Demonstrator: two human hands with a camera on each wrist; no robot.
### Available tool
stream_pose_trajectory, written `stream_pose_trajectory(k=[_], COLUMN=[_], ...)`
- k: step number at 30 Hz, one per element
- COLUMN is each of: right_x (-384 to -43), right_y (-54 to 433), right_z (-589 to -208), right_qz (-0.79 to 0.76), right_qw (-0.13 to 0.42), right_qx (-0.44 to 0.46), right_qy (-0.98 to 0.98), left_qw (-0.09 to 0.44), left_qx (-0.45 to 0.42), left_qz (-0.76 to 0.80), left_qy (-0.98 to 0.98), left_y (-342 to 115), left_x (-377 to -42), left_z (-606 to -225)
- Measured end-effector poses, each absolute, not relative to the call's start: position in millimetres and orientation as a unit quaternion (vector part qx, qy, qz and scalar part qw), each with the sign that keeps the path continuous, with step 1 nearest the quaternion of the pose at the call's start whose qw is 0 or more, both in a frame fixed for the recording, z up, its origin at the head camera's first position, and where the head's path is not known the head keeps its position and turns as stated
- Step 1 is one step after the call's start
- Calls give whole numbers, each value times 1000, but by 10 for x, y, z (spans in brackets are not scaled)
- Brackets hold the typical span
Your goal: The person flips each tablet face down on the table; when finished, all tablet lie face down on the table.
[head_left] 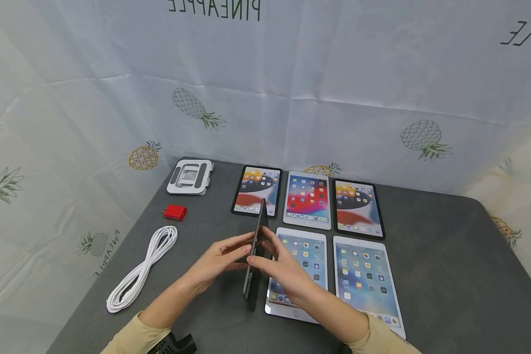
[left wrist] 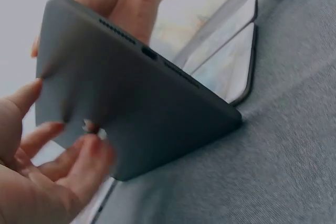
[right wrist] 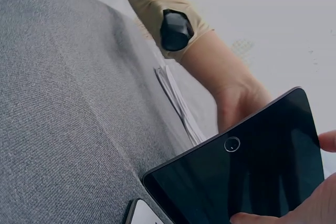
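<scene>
A dark tablet [head_left: 254, 255] stands tilted on its edge between my two hands, edge-on in the head view. The left wrist view shows its plain dark back [left wrist: 121, 93] with a small logo and a port along one edge. Its screen [right wrist: 226, 177] is black with a round home button, seen in the right wrist view. My right hand [head_left: 285, 268] grips it, thumb on the screen side. My left hand [head_left: 214, 260] has fingers touching the back, blurred in the left wrist view. Close by on the right lies a white tablet [head_left: 303, 250], screen lit.
Another white tablet [head_left: 365, 275] lies at right. Behind are a black tablet [head_left: 257, 189], a white one [head_left: 307, 199] and a second black one [head_left: 358, 206]. On the left are a white stand [head_left: 189, 177], a red plug adapter [head_left: 175, 212] and a coiled white cable [head_left: 143, 268].
</scene>
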State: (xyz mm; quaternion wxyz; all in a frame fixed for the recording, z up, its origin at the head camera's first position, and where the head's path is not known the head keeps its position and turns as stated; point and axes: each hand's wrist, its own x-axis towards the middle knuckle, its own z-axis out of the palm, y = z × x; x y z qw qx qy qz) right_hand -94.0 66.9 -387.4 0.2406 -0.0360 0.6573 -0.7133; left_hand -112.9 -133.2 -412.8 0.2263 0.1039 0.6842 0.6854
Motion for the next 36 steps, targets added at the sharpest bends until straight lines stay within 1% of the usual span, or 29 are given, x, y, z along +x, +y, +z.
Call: stream_pose_trajectory(k=[7,15,22,27,36], right_x=[-941,-942,-919,-909,-935], right_y=[732,822,872,876,874], right_z=[-3874,-3859,-3860,-3883,-3959], right_qz=[-739,-757,-772,-781,-813], right_qw=[245,248,229,225,230], right_qx=[-31,-37,-52,-50,-32], right_qy=[627,603,590,580,534], left_qw=[287,314,322,324,276], left_qx=[78,55,54,48,21], left_qz=[644,657,669,667,632], left_qy=[705,683,668,669,724], left_y=[-1320,-1291,-1321,-1341,-1359], left_x=[-1127,-1126,-1131,-1124,-1070], left_z=[-4257,-4302,-4316,-4319,-4256])
